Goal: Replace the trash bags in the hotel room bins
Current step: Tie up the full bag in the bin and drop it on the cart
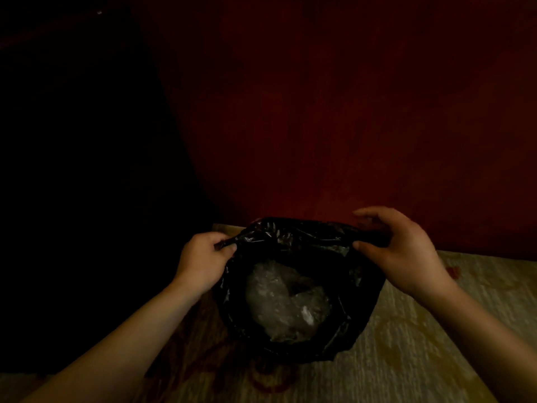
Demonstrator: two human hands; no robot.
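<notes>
While both hands, left [203,261] and right [406,251], pinch its rim, the black trash bag [293,289] hangs between them.

Patterned carpet [406,344]; dark red wall [319,112]

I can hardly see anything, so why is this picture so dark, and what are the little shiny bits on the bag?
Head view: the room is dimly lit, the left side almost black, the wall deep red. Head view: the shiny bits are glare on the wrinkled black trash bag. Head view: the crumpled clear plastic inside looks soft and blurry.
</notes>
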